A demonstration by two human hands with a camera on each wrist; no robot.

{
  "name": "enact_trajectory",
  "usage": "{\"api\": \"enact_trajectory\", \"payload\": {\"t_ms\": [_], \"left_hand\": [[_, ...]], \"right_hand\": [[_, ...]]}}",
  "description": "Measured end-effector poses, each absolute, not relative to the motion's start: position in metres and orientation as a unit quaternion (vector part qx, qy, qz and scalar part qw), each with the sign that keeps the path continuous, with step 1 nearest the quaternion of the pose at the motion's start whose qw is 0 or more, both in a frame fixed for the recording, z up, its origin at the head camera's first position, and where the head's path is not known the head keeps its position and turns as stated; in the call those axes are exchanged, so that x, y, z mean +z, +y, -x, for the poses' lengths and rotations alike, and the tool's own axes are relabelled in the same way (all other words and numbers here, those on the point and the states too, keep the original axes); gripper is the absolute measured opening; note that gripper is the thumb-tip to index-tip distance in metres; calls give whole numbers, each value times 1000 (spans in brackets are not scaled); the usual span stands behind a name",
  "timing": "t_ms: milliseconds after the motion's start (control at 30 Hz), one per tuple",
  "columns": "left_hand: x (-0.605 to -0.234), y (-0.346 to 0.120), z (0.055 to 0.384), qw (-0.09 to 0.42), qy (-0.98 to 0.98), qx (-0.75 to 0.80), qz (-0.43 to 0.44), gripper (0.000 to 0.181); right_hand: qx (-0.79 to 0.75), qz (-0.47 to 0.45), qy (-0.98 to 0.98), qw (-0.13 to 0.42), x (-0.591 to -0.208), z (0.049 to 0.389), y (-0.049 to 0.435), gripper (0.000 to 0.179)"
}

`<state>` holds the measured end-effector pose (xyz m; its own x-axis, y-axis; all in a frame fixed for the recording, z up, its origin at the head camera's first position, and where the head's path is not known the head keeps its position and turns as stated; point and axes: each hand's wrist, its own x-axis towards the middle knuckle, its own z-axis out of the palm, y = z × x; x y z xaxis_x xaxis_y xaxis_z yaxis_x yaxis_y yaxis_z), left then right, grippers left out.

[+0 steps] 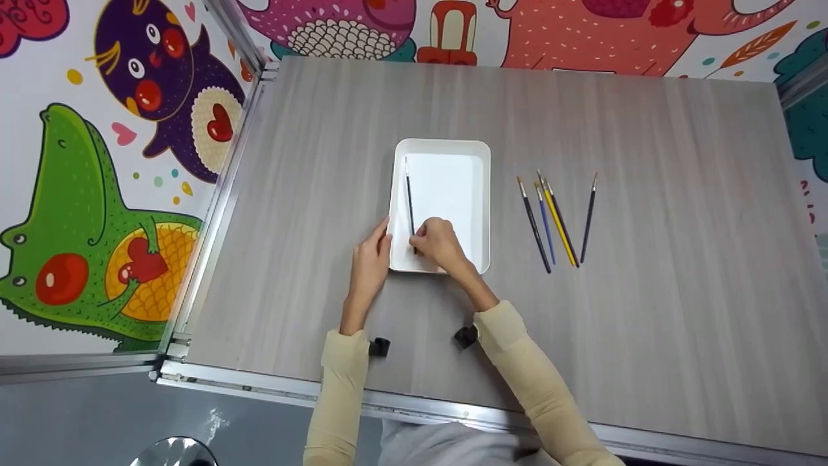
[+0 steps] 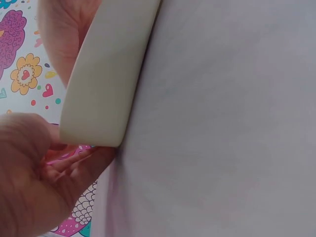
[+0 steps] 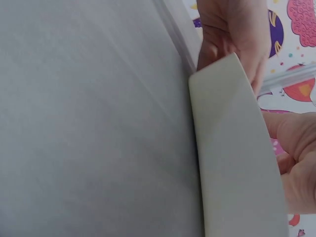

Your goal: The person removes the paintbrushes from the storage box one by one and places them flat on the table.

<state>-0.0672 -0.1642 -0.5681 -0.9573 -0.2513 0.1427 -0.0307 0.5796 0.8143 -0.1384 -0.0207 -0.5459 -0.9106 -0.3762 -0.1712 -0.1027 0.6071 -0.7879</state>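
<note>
A white rectangular tray (image 1: 456, 188) lies on the table in front of the person. Along its left side, a thin dark-handled paintbrush (image 1: 410, 200) lies inside with its bristles pointing away. The right hand (image 1: 443, 244) reaches over the near wall and pinches the handle's near end. At the tray's left wall is the left hand (image 1: 370, 264), its thumb and fingers gripping the edge. In the left wrist view the left hand (image 2: 29, 182) holds the corner of the tray wall (image 2: 101, 94). The wall (image 3: 232, 143) partly hides the right hand (image 3: 298, 158) in the right wrist view.
Right of the tray, several paintbrushes lie on the wood-grain table (image 1: 679, 259), among them a blue brush (image 1: 546, 223), a yellow brush (image 1: 560, 223) and a separate dark brush (image 1: 588, 223). A metal rail (image 1: 246, 387) runs along the near edge. Cartoon-printed walls (image 1: 65, 194) stand left and behind.
</note>
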Motion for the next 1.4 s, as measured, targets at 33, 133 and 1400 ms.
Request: {"api": "enact_trajectory", "payload": {"t_ms": [33, 133, 1400], "left_hand": [[-568, -164, 67, 123, -880, -452, -79, 37], [-568, -164, 68, 121, -879, -455, -81, 37], [-567, -164, 66, 111, -874, -469, -69, 38]], "right_hand": [[-426, 132, 881, 161, -545, 139, -18, 12], [-443, 117, 874, 160, -542, 139, -10, 9], [-507, 3, 861, 35, -510, 138, 119, 10]]}}
